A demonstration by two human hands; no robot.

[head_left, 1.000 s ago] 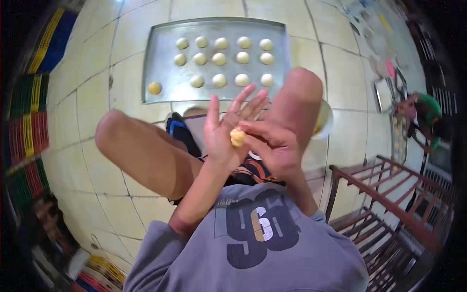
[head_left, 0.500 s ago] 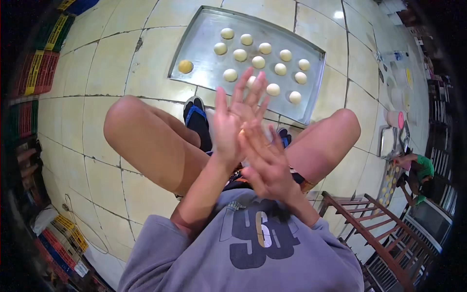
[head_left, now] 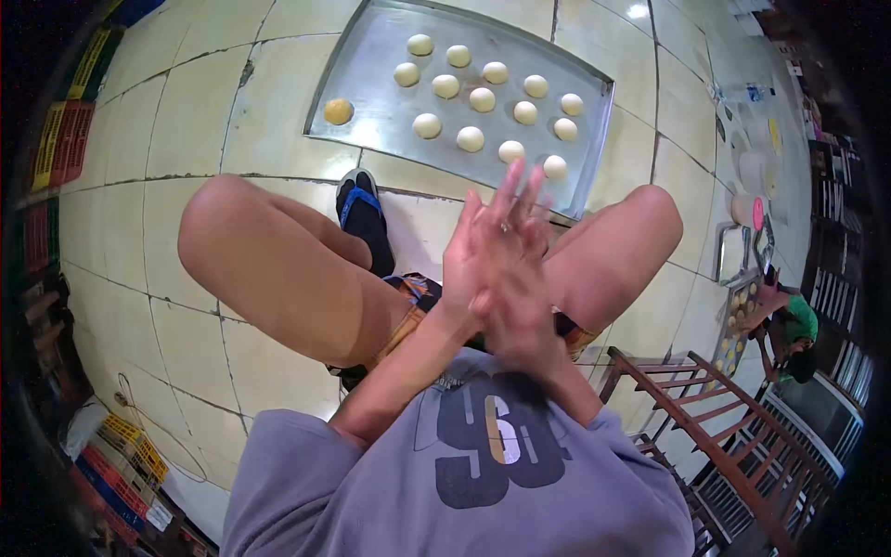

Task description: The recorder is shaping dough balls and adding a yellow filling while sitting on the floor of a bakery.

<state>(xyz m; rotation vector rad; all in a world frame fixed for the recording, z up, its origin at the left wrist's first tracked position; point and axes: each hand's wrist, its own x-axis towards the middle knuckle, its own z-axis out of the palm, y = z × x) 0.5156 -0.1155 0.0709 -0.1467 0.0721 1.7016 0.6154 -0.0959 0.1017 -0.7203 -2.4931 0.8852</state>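
My left hand (head_left: 462,260) is raised over my lap, fingers stretched upward. My right hand (head_left: 515,297) lies pressed against its palm, blurred by motion; whatever is between the palms is hidden. Beyond them a metal tray (head_left: 325,84) rests on the tiles, holding several pale round dough balls (head_left: 482,99) in rough rows, with one yellower ball (head_left: 338,111) at its near left corner.
Tiled floor (head_left: 186,241) surrounds my bent legs. Plastic crates (head_left: 67,139) line the left. A wooden rack (head_left: 715,427) stands at lower right. Another person (head_left: 794,325) crouches at the right beside a tray of yellow pieces (head_left: 733,339), with containers (head_left: 747,209) behind.
A yellow dough piece pinched by my right fingers in my left palm is now hidden. My right hand has flattened over the left; both have shifted slightly right since half a second ago.
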